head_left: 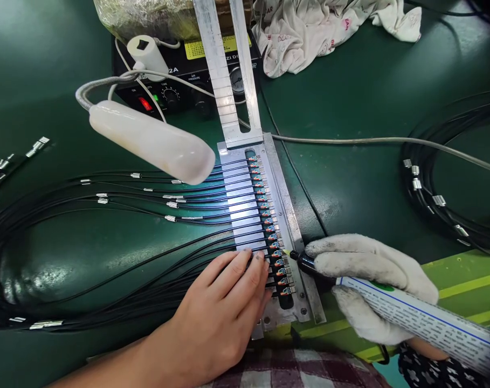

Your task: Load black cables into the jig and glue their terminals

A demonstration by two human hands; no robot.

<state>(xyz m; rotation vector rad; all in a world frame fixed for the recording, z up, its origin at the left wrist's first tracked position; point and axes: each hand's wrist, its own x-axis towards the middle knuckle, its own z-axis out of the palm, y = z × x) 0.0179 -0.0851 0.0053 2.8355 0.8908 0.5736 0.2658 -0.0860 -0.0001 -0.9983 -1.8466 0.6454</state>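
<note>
Pinching a dispensing syringe (pixel 414 318) between gloved thumb and fingers, the right hand (pixel 370 280) wears a white, soiled work glove and holds the barrel low and slanted, so that its black nozzle and fine tip (pixel 288 253) reach one of the lower connectors in the row (pixel 271 226). The left hand (pixel 224 307) is bare and lies flat, palm down, its fingers (pixel 248 267) held close together and pressed on the black cables (pixel 147 215) where they enter the metal fixture (pixel 297 226), just beside the connector under the tip. The connectors sit in a dark slot down the middle of the fixture, each at the end of its own cable, and the cables fan out leftward across the green table (pixel 370 178), several carrying small metal sleeves. A white lamp (pixel 151 141) on a flexible grey neck hangs over the upper part of the fixture. Behind it stand two upright metal rails (pixel 228 70) and a black controller box (pixel 176 81) with a red switch, a knob and a pressure gauge. A crumpled white cloth (pixel 325 27) lies at the far edge, a coil of black cable (pixel 450 188) with metal ends lies well off to the right, and a green mat with yellow stripes (pixel 467 275) lies under the right wrist.
</note>
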